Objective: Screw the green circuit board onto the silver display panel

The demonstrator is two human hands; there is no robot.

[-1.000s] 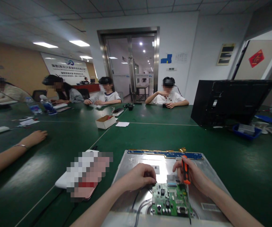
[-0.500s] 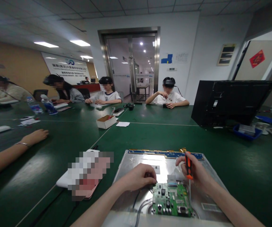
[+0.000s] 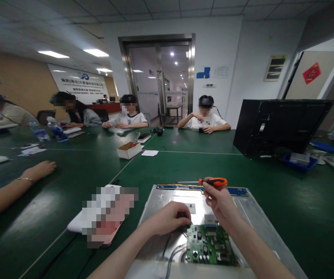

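My right hand point(image 3: 220, 197) grips the screwdriver point(image 3: 217, 181) beyond the circuit board point(image 3: 209, 242), which lies on the metal panel point(image 3: 162, 199); my left hand point(image 3: 169, 217) is at the board's far-left corner, grasp unclear; probably light, stiff, fragile, best held by its edges

In the right hand's point(image 3: 213, 193) grip, the screwdriver point(image 3: 217, 181) is showing a smooth, plastic-looking handle and a thin metal shaft point(image 3: 187, 182). Below the grip, the panel point(image 3: 168, 195) is reflecting light off smooth metal (almost mirror-bright in one patch). Around it, the table point(image 3: 111, 164) is gleaming, smooth and glossy. Beyond the grip, the box point(image 3: 129, 152) is looking like matt card, the slip point(image 3: 149, 153) like paper.
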